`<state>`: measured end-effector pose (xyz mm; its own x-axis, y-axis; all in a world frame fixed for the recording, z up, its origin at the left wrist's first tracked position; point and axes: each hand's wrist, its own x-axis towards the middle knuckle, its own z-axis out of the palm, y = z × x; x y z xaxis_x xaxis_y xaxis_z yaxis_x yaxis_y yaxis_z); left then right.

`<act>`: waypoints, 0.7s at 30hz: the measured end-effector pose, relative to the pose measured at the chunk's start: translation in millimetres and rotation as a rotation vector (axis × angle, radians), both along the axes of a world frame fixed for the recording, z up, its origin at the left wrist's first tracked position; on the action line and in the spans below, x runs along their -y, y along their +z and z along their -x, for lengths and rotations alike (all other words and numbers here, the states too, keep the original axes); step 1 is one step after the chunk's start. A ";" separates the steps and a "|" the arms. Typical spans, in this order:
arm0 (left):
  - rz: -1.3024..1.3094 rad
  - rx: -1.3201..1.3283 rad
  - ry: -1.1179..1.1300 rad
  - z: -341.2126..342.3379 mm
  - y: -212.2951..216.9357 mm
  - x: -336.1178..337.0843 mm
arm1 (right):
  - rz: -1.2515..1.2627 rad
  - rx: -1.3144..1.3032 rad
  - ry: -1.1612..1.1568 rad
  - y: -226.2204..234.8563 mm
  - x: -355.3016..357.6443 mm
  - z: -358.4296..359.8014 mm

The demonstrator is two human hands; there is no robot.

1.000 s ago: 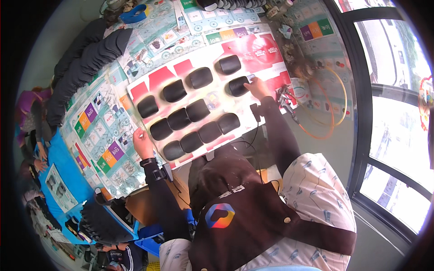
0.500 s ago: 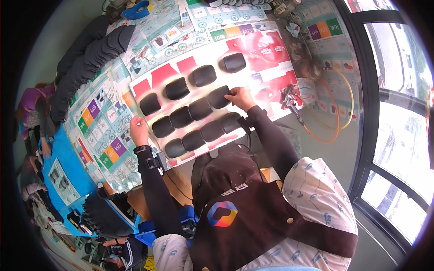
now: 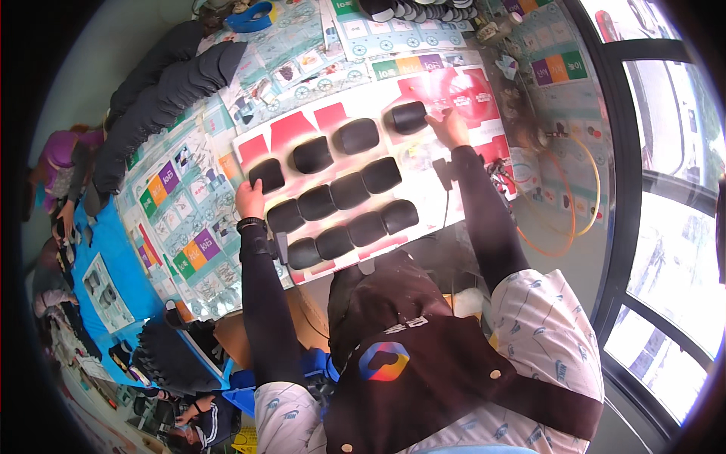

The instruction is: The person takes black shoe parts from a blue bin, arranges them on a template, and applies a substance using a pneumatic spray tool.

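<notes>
Black curved pads lie in three rows on a white and red board in front of me. My left hand (image 3: pixel 250 199) is at the leftmost pad (image 3: pixel 267 175) of the far row, its fingers closed at the pad's near-left corner. At the other end of that row, my right hand (image 3: pixel 451 129) has its fingertips pinched at the right edge of the rightmost pad (image 3: pixel 410 118). Between these two are a second pad (image 3: pixel 312 154) and a third pad (image 3: pixel 358 136), spaced apart. Pads in the middle row (image 3: pixel 350 191) and near row (image 3: pixel 334 243) sit close together.
A spray gun (image 3: pixel 501 178) with orange and yellow hoses rests right of the board. Stacked dark pads (image 3: pixel 162 106) line the far left, and more (image 3: pixel 423 10) stand at the back. A blue tape roll (image 3: pixel 252 18) lies there. Other people (image 3: pixel 69 163) work at a blue-covered table (image 3: pixel 144 291).
My right hand has left the middle row's right end for the far row's rightmost pad. My left hand has reached the far row's leftmost pad. The whole view has shifted slightly.
</notes>
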<state>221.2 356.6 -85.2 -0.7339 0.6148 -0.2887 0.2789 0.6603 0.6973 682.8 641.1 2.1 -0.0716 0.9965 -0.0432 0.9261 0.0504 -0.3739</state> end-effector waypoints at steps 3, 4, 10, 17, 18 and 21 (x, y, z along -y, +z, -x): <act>-0.074 0.127 0.088 12.1 -16.4 14.9 | -0.201 0.104 0.071 13.3 6.4 39.9; -0.104 0.168 0.096 8.8 -13.8 25.1 | 0.072 -0.152 0.196 29.2 19.4 65.2; -0.097 0.078 0.122 4.8 -12.5 17.1 | 0.682 -0.510 0.329 24.4 94.2 191.5; -0.004 -0.030 0.216 -13.6 22.6 19.8 | 0.543 -0.256 0.279 -21.4 107.6 237.6; -0.007 -0.053 0.214 -12.4 25.9 24.7 | 0.360 -0.165 0.394 -23.4 111.7 240.7; 0.040 -0.056 0.196 -18.5 38.9 32.6 | 0.400 -0.267 0.283 -20.6 122.7 241.2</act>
<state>239.7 324.0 -46.2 -0.8539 0.4479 -0.2651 0.1803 0.7323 0.6567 441.6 518.4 -18.4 -0.3946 0.8465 -0.3574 0.7677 0.0900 -0.6344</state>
